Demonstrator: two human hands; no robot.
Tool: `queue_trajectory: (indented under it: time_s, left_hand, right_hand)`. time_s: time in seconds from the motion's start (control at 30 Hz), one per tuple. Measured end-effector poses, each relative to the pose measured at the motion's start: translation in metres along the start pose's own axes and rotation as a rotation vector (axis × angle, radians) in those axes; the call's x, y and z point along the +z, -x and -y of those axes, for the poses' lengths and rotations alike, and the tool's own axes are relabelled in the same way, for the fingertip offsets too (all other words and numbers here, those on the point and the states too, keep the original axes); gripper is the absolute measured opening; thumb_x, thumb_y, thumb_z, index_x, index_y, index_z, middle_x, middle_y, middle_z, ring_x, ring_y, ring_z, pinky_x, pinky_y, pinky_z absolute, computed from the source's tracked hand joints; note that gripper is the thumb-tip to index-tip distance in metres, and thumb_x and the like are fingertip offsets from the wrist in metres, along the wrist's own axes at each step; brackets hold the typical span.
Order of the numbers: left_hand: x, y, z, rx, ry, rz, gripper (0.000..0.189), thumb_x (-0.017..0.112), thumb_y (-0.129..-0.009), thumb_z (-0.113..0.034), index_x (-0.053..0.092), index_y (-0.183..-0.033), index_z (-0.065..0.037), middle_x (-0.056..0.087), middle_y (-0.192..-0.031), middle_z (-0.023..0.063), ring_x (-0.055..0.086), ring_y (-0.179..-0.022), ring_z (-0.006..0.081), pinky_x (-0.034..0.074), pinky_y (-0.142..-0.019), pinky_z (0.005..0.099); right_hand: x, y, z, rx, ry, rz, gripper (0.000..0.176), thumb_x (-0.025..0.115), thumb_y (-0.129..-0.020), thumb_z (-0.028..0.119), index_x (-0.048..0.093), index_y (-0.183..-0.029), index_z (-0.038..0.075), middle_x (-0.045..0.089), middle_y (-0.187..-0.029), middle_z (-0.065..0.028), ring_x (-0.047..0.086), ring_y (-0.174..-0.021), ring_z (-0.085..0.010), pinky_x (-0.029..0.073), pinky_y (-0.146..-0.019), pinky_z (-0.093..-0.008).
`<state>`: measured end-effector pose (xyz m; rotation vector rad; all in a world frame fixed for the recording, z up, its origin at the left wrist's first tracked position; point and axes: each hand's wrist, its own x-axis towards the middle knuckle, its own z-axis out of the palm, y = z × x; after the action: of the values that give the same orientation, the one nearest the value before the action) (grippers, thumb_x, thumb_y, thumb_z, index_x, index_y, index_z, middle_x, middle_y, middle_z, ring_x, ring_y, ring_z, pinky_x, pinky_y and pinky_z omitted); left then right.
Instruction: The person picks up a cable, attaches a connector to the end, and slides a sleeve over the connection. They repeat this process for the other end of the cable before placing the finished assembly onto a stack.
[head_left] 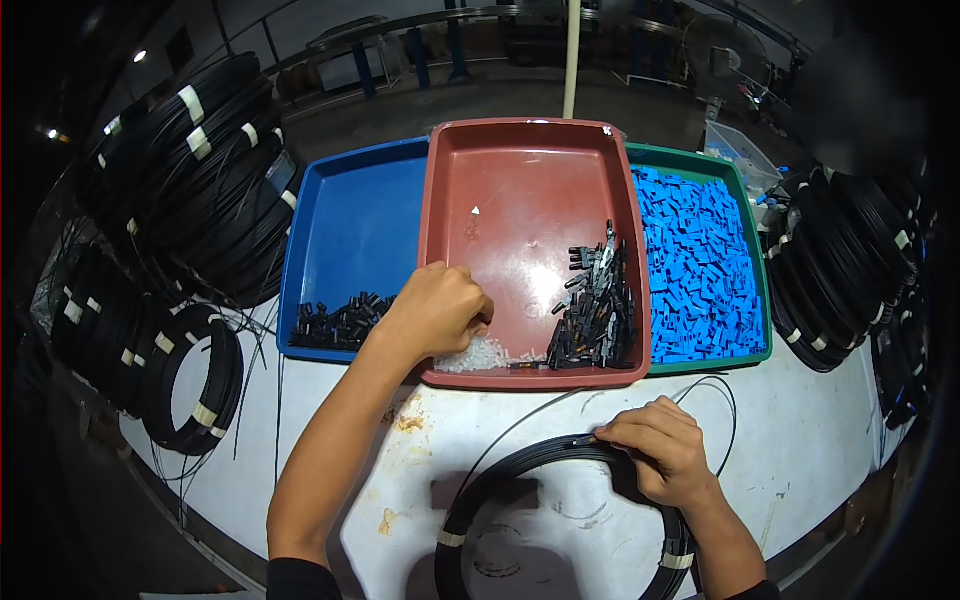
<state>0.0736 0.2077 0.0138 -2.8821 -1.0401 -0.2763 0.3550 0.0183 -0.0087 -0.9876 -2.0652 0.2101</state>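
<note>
My left hand (438,308) reaches into the red tray (520,378) at its near left corner, fingers curled down at a heap of small translucent white pieces (485,353). Its fingertips are mostly hidden, so what they pinch does not show. On the white table, my right hand (662,450) pinches a cable end at the top of a coil of black cable (455,515), which is bound with pale tape. Dark connector parts (592,315) lie heaped along the red tray's right side.
A blue tray (365,220) with black caps (340,318) stands left. The green tray (757,290) at right holds many blue clips (700,265). Black cable coils are stacked at left (190,180) and right (840,260). Loose cable ends hang over the table's (800,450) left side.
</note>
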Motion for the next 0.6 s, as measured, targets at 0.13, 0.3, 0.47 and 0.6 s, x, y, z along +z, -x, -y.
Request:
queue_trajectory:
  time_s: [0.13, 0.3, 0.47, 0.6]
  left_hand:
    - [0.003, 0.001, -0.004, 0.063, -0.05, -0.017, 0.018, 0.079, -0.067, -0.012, 0.082, -0.085, -0.013, 0.076, -0.081, 0.0043, 0.067, -0.082, 0.0246, 0.053, -0.076, 0.0385]
    - [0.005, -0.005, -0.012, 0.091, -0.259, -0.016, 0.021, 0.074, -0.061, -0.01, 0.08, -0.08, -0.017, 0.072, -0.074, 0.0003, 0.065, -0.083, 0.0218, 0.05, -0.073, 0.0373]
    - [0.003, -0.009, -0.01, 0.13, -0.319, -0.016, 0.013, 0.073, -0.064, -0.013, 0.077, -0.076, -0.017, 0.071, -0.074, -0.0006, 0.065, -0.085, 0.0212, 0.05, -0.073, 0.0373]
    - [0.003, -0.005, -0.005, 0.157, -0.226, -0.047, 0.01, 0.074, -0.069, -0.015, 0.075, -0.079, -0.013, 0.071, -0.08, 0.0007, 0.064, -0.088, 0.0219, 0.048, -0.077, 0.0364]
  right_hand:
    - [0.0, 0.001, 0.0, 0.009, -0.019, 0.011, 0.035, 0.069, -0.068, -0.004, 0.076, -0.101, 0.005, 0.071, -0.089, -0.007, 0.064, -0.072, -0.0232, 0.043, -0.063, -0.0342]
    - [0.0, 0.001, -0.001, 0.005, -0.024, 0.002, 0.036, 0.069, -0.067, -0.004, 0.076, -0.101, 0.005, 0.071, -0.089, -0.0074, 0.064, -0.072, -0.0236, 0.044, -0.063, -0.0345]
    - [0.0, 0.001, -0.001, 0.002, -0.027, 0.007, 0.035, 0.068, -0.068, -0.004, 0.076, -0.101, 0.005, 0.071, -0.089, -0.0075, 0.064, -0.072, -0.0235, 0.043, -0.063, -0.0343]
    - [0.0, 0.001, 0.0, 0.007, -0.034, 0.008, 0.036, 0.068, -0.068, -0.004, 0.076, -0.101, 0.005, 0.071, -0.089, -0.0077, 0.065, -0.072, -0.0236, 0.043, -0.063, -0.0343]
